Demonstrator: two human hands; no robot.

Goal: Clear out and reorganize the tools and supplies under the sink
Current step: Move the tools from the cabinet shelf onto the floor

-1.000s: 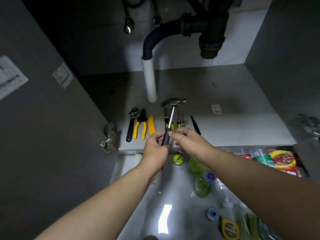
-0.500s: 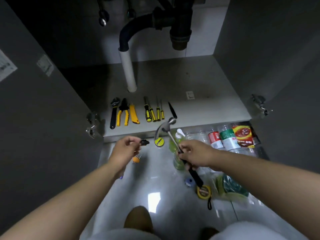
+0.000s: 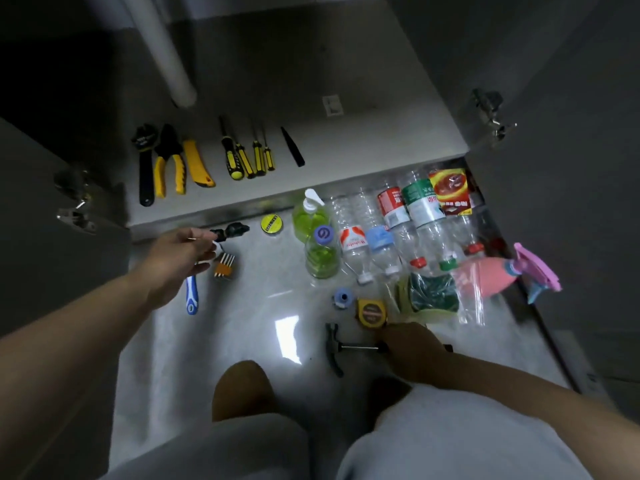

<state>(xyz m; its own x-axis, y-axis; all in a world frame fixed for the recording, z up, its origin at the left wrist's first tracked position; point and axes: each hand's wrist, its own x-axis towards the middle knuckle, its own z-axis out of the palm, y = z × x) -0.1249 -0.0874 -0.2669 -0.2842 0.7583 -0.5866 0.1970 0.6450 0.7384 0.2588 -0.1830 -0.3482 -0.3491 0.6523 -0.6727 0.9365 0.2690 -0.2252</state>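
A claw hammer [image 3: 341, 348] lies on the tiled floor near my knees, and my right hand [image 3: 414, 349] is closed over its handle. My left hand [image 3: 178, 256] hovers with fingers apart over a blue-handled tool [image 3: 191, 295], an orange brush head [image 3: 224, 266] and a small black part [image 3: 232, 230] by the cabinet edge. On the cabinet floor [image 3: 363, 140] lie a black wrench [image 3: 145, 168], yellow pliers [image 3: 169, 168], a yellow utility knife [image 3: 197, 164], several yellow-black screwdrivers [image 3: 244, 155] and a black blade [image 3: 292, 147].
Floor clutter to the right: a green soap bottle [image 3: 317, 237], several clear plastic bottles [image 3: 388, 230], a yellow tape measure [image 3: 371, 312], a yellow tape roll [image 3: 272, 224], bagged sponges [image 3: 433, 294] and a pink spray bottle [image 3: 502, 275]. A white drain pipe [image 3: 166, 53] stands at the cabinet's back left.
My right hand carried the hammer from the cabinet floor down to the tiles near my knees. My left hand let go of it and moved left over the small tools. My view tilted down.
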